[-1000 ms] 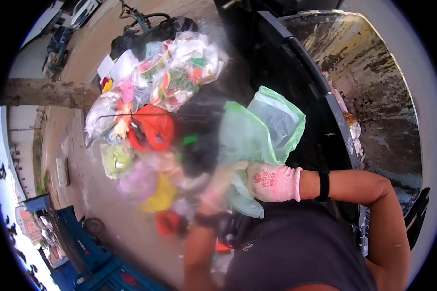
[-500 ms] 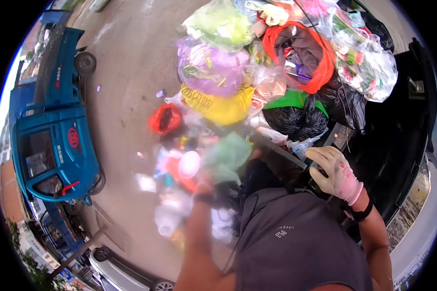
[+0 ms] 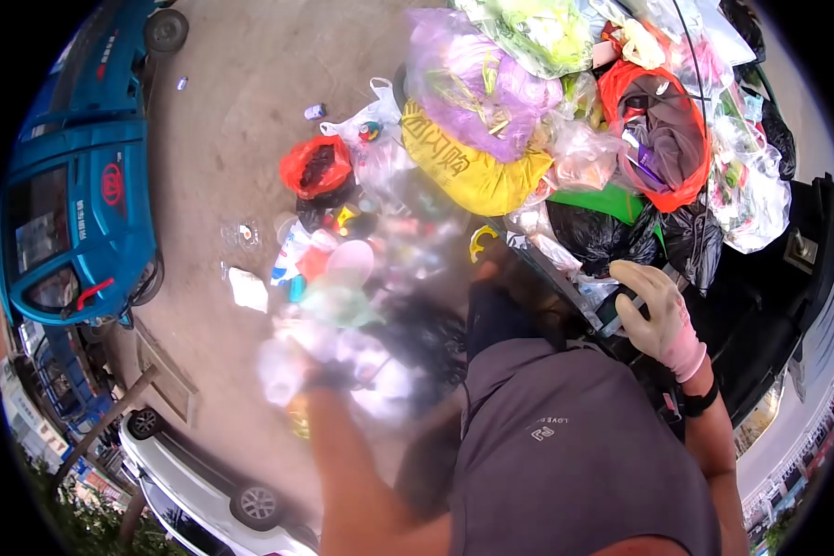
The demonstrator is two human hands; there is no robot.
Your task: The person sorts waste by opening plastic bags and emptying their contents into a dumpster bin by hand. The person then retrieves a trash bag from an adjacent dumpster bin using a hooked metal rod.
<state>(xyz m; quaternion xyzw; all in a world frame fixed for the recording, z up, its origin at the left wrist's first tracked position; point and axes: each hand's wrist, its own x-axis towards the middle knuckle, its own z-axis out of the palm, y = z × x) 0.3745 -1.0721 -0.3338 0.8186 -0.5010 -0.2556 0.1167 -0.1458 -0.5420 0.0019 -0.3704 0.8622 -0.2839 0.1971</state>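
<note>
My left hand (image 3: 296, 361), smeared by motion, is low over the ground heap among blurred white plastic (image 3: 371, 361); its fingers and any hold are hidden in the blur. A pale green bag (image 3: 338, 301) lies blurred just above it, beside a black bag (image 3: 426, 338). My right hand (image 3: 658, 320), in a white and pink glove, is near the metal edge of the dark bin, thumb and fingers apart, nothing seen between them. Above it are black bags (image 3: 588, 232) with a green strip and an open red bag (image 3: 700, 181) of dark cloth.
Purple (image 3: 477, 83) and yellow (image 3: 473, 167) bags are piled at the top. A small red bag (image 3: 315, 167), cans and a clear container (image 3: 241, 233) lie on the ground. A blue three-wheeled vehicle (image 3: 83, 204) and a white car (image 3: 204, 473) stand left.
The view has shifted toward the ground heap. The green bag, earlier at both hands, now lies on the heap, away from my left hand. My right hand has left it and moved to the bin edge.
</note>
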